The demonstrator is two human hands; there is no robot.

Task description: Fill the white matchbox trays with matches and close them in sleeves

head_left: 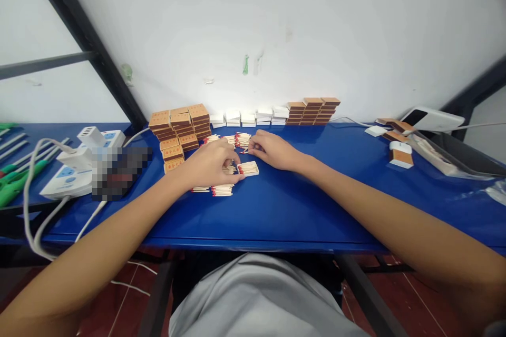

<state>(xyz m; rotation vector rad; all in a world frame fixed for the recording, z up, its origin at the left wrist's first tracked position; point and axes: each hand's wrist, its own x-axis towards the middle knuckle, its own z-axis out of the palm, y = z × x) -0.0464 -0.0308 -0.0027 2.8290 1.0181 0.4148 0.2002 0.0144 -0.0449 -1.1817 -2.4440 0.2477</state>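
Observation:
A white matchbox tray [256, 170] with red-tipped matches [248, 168] in it lies on the blue table. My left hand [215, 163] is closed at its left end, thumb and finger on the tray's edge. Just behind the tray, my right hand [272, 148] pinches what looks like a match or two [244, 152]; its fingertips partly hide them. A pile of matches [242, 139] lies behind the fingertips of my right hand. Another bundle of matches [222, 190] rests in front of my left hand, which covers part of the matches beneath it.
Stacked brown matchboxes [179, 124] stand at the back left, more brown boxes [312, 111] at the back right. White trays [248, 119] line the wall between them. A power strip [67, 178] with cables is at left; a white device [432, 119] and loose boxes [401, 157] are at right.

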